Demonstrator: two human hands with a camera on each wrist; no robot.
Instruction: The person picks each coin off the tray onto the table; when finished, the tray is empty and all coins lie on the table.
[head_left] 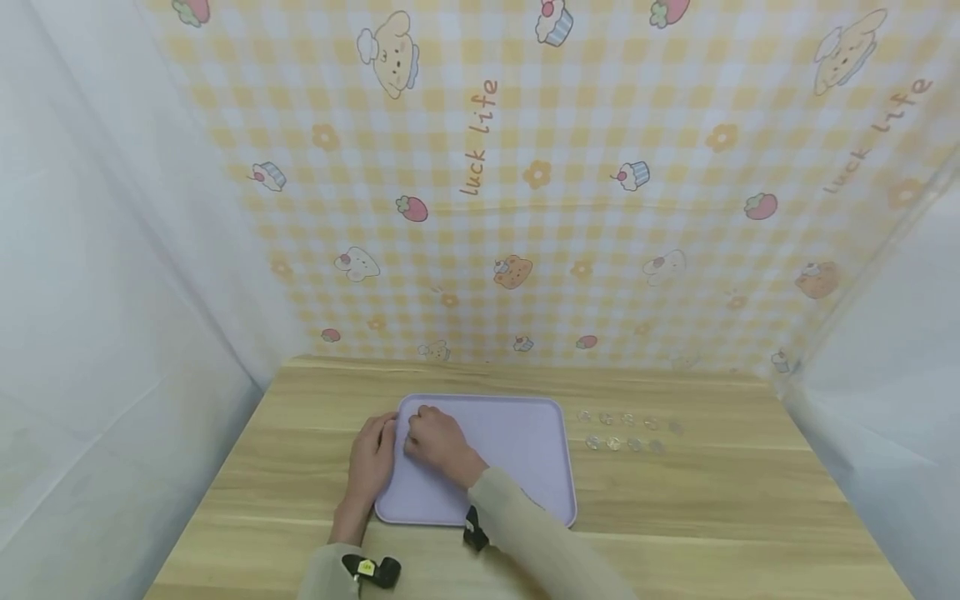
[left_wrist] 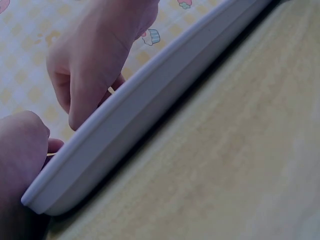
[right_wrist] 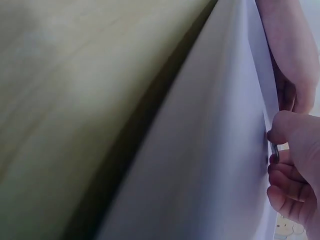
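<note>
A shallow pale purple tray (head_left: pixel 517 458) lies on the wooden table. At its left edge my left hand (head_left: pixel 371 458) holds the rim, fingers bent and thumb along the side. Over the tray's far left part is my right hand (head_left: pixel 438 437), fingers curled. In the right wrist view, its thumb and index finger (right_wrist: pixel 295 145) pinch a thin coin-like disc (right_wrist: pixel 275 152), seen edge-on. From the left wrist, the tray's outer wall (left_wrist: pixel 130 115) hides the fingertips of my left hand (left_wrist: pixel 20 145) and part of my right hand (left_wrist: pixel 95 65).
Right of the tray, two rows of several small round coin-like pieces (head_left: pixel 627 419) lie on the table (head_left: pixel 712 483). Behind the table hangs a yellow checked cloth (head_left: pixel 540 233) with cartoon prints. White sheets (head_left: pixel 97 292) close off both sides.
</note>
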